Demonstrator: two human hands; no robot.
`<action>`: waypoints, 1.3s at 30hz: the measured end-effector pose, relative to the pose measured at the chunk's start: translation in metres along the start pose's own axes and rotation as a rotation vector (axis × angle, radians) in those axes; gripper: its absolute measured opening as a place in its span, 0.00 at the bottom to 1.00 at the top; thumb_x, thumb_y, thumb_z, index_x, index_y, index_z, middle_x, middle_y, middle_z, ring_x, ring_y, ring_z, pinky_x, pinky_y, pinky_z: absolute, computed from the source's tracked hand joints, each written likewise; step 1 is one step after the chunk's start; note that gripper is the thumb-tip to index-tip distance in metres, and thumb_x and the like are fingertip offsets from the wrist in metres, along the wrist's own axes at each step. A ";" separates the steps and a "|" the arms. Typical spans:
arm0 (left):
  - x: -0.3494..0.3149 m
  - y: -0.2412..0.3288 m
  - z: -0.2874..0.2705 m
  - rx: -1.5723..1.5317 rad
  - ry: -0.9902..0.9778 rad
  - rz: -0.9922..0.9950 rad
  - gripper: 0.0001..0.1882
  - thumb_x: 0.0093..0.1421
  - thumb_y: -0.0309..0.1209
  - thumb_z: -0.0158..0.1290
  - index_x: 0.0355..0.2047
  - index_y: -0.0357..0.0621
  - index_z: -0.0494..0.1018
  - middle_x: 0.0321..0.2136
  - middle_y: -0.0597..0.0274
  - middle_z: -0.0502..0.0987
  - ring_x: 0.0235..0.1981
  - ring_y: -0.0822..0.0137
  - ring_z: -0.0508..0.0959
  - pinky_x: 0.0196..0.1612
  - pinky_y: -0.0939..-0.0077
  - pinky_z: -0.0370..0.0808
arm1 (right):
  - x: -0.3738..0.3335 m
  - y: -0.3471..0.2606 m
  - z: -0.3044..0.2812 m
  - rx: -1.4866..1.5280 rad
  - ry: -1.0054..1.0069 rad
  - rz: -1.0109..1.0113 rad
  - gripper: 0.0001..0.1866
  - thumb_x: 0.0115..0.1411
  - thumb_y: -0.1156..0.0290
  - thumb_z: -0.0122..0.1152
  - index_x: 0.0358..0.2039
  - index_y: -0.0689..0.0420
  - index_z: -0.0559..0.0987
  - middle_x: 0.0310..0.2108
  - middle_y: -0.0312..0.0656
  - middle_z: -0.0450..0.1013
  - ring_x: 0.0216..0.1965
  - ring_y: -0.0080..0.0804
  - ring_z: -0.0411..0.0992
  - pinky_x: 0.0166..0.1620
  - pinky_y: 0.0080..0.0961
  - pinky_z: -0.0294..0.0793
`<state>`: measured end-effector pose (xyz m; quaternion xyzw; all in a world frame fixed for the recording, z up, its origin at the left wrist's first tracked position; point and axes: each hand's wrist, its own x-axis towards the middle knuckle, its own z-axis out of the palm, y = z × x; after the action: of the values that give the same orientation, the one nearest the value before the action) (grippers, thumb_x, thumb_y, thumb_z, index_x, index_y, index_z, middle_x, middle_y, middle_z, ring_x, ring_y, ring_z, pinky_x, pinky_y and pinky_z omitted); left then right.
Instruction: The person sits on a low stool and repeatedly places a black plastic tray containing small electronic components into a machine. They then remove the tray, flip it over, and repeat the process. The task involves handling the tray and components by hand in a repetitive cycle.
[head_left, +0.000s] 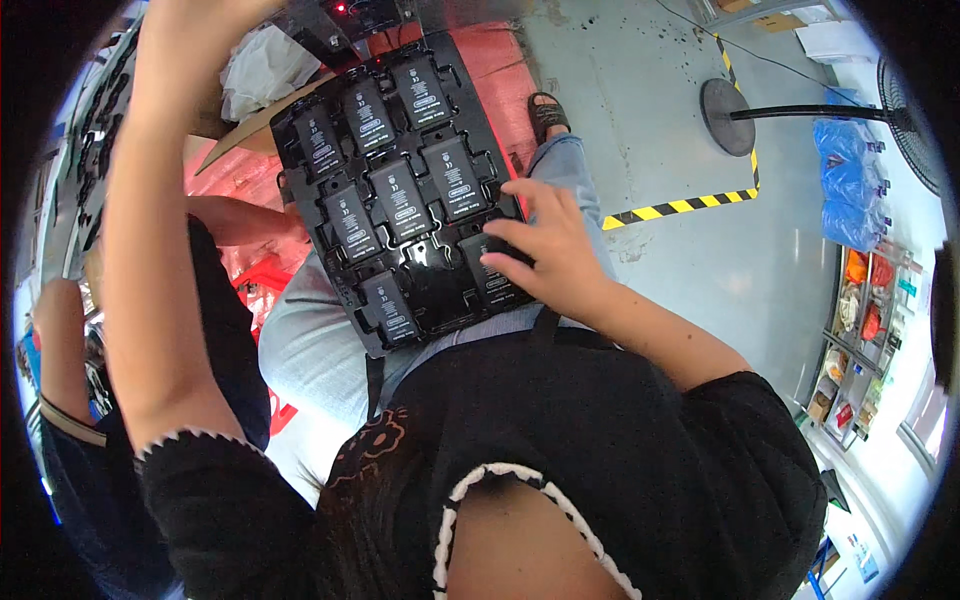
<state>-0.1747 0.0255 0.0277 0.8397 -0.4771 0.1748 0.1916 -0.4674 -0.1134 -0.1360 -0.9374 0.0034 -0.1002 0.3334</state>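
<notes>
A black moulded tray (430,312) rests tilted across my lap. Flat black battery packs (400,200) with pale printing lie in its pockets, in rows. One pocket in the row closest to me, the middle one, holds no pack and shows shiny black plastic. Over the tray's right edge is my right hand (562,250), open, its fingers apart and curved. Its thumb and forefinger are at the near right battery pack (485,262); whether they touch it I cannot tell. My left hand (205,20) is raised at the upper left, and its fingers run out of view.
Beyond the tray stands dark equipment (335,30) with a red light. White plastic bagging (268,75) and cardboard lie left of it. Another person's arm (62,330) shows at far left. A stand fan (728,118), black-yellow floor tape (690,207) and shelving (850,340) are at right.
</notes>
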 end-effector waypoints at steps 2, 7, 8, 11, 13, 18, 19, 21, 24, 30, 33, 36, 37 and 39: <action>-0.062 0.032 -0.002 -0.180 0.042 0.134 0.39 0.41 0.42 0.72 0.52 0.38 0.75 0.50 0.50 0.76 0.52 0.56 0.76 0.57 0.65 0.69 | -0.001 0.003 -0.003 0.039 0.083 0.050 0.20 0.50 0.64 0.70 0.44 0.54 0.79 0.52 0.49 0.65 0.49 0.50 0.64 0.53 0.42 0.65; -0.227 0.109 0.045 -0.397 -0.458 -0.074 0.47 0.38 0.44 0.72 0.58 0.41 0.67 0.54 0.49 0.69 0.56 0.48 0.69 0.61 0.51 0.62 | 0.011 0.014 -0.007 0.045 0.154 0.015 0.18 0.52 0.70 0.68 0.44 0.58 0.77 0.48 0.50 0.66 0.51 0.49 0.66 0.53 0.41 0.65; -0.246 0.114 0.056 -0.340 -0.461 -0.046 0.45 0.41 0.44 0.70 0.59 0.43 0.66 0.56 0.51 0.68 0.59 0.49 0.68 0.63 0.47 0.58 | 0.017 0.012 -0.012 0.047 0.167 -0.024 0.18 0.52 0.70 0.68 0.44 0.58 0.77 0.48 0.50 0.66 0.51 0.49 0.66 0.53 0.41 0.65; -0.275 0.118 0.077 -0.275 -0.390 -0.077 0.41 0.48 0.44 0.65 0.61 0.45 0.65 0.62 0.54 0.65 0.65 0.52 0.63 0.67 0.42 0.49 | 0.042 0.007 -0.024 0.070 0.218 -0.127 0.16 0.53 0.70 0.68 0.42 0.58 0.78 0.46 0.50 0.68 0.51 0.48 0.67 0.53 0.38 0.66; -0.282 0.123 0.085 -0.243 -0.347 -0.079 0.39 0.51 0.44 0.63 0.62 0.46 0.64 0.64 0.56 0.62 0.67 0.52 0.60 0.68 0.41 0.46 | 0.069 -0.006 -0.041 0.084 0.294 -0.267 0.16 0.53 0.70 0.68 0.42 0.57 0.79 0.47 0.50 0.68 0.51 0.47 0.67 0.53 0.38 0.67; -0.277 0.139 0.099 -0.248 -0.306 -0.195 0.37 0.55 0.40 0.61 0.64 0.44 0.61 0.63 0.54 0.63 0.68 0.54 0.59 0.68 0.41 0.47 | 0.167 -0.074 -0.080 -0.201 0.456 -0.675 0.28 0.53 0.70 0.67 0.53 0.62 0.71 0.54 0.56 0.66 0.53 0.47 0.68 0.58 0.39 0.67; -0.279 0.141 0.099 -0.249 -0.296 -0.234 0.38 0.55 0.39 0.61 0.64 0.43 0.61 0.63 0.53 0.63 0.68 0.54 0.59 0.68 0.42 0.47 | 0.187 -0.081 -0.075 -0.260 0.445 -0.671 0.30 0.52 0.69 0.67 0.56 0.62 0.70 0.58 0.58 0.61 0.57 0.52 0.64 0.60 0.43 0.63; -0.278 0.144 0.098 -0.283 -0.273 -0.274 0.39 0.55 0.39 0.61 0.64 0.41 0.60 0.65 0.50 0.60 0.68 0.53 0.57 0.69 0.43 0.47 | 0.234 -0.072 -0.063 -0.464 0.511 -0.684 0.33 0.51 0.70 0.67 0.58 0.60 0.68 0.59 0.60 0.60 0.59 0.56 0.63 0.61 0.48 0.61; -0.288 0.148 0.100 -0.307 -0.180 -0.295 0.39 0.56 0.39 0.60 0.64 0.38 0.59 0.66 0.49 0.57 0.70 0.53 0.55 0.69 0.44 0.46 | 0.277 -0.043 -0.050 -0.625 0.328 -0.543 0.28 0.50 0.71 0.67 0.52 0.60 0.72 0.48 0.55 0.72 0.51 0.52 0.71 0.55 0.50 0.65; -0.283 0.134 0.069 -0.352 -0.257 -0.346 0.31 0.61 0.41 0.56 0.60 0.36 0.66 0.64 0.43 0.60 0.69 0.53 0.56 0.69 0.48 0.48 | 0.208 -0.099 -0.051 -0.497 0.007 -0.618 0.10 0.53 0.67 0.59 0.36 0.56 0.79 0.38 0.46 0.75 0.43 0.48 0.75 0.45 0.43 0.73; -0.263 0.109 0.055 -1.244 0.346 -0.854 0.29 0.64 0.43 0.55 0.59 0.35 0.66 0.61 0.46 0.66 0.65 0.57 0.62 0.67 0.60 0.55 | 0.134 -0.134 -0.034 -0.493 -0.087 -0.600 0.20 0.53 0.63 0.61 0.47 0.54 0.75 0.35 0.45 0.73 0.38 0.45 0.73 0.39 0.42 0.70; -0.244 0.062 0.023 -1.821 0.631 -0.926 0.22 0.66 0.38 0.54 0.54 0.35 0.68 0.51 0.53 0.75 0.52 0.65 0.74 0.56 0.70 0.69 | 0.068 -0.137 -0.010 -0.285 -0.270 -0.694 0.21 0.56 0.58 0.62 0.47 0.54 0.75 0.32 0.42 0.71 0.36 0.40 0.72 0.39 0.37 0.67; -0.242 0.061 0.017 -1.584 0.627 -0.985 0.19 0.67 0.36 0.53 0.52 0.35 0.69 0.48 0.56 0.76 0.48 0.69 0.75 0.53 0.73 0.71 | 0.060 -0.137 -0.010 -0.149 -0.284 -0.680 0.20 0.56 0.57 0.62 0.46 0.53 0.75 0.32 0.41 0.71 0.36 0.40 0.71 0.39 0.36 0.67; -0.251 0.054 0.017 -1.169 0.534 -1.026 0.15 0.68 0.33 0.52 0.49 0.35 0.71 0.41 0.60 0.79 0.40 0.73 0.78 0.47 0.79 0.73 | 0.061 -0.132 -0.019 -0.041 -0.223 -0.623 0.19 0.56 0.58 0.64 0.44 0.54 0.77 0.34 0.40 0.72 0.37 0.40 0.71 0.41 0.37 0.66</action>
<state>-0.3414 0.1759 -0.0982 0.6482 0.0135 -0.0172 0.7611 -0.4196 -0.0269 -0.0276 -0.9051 -0.3179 -0.0938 0.2663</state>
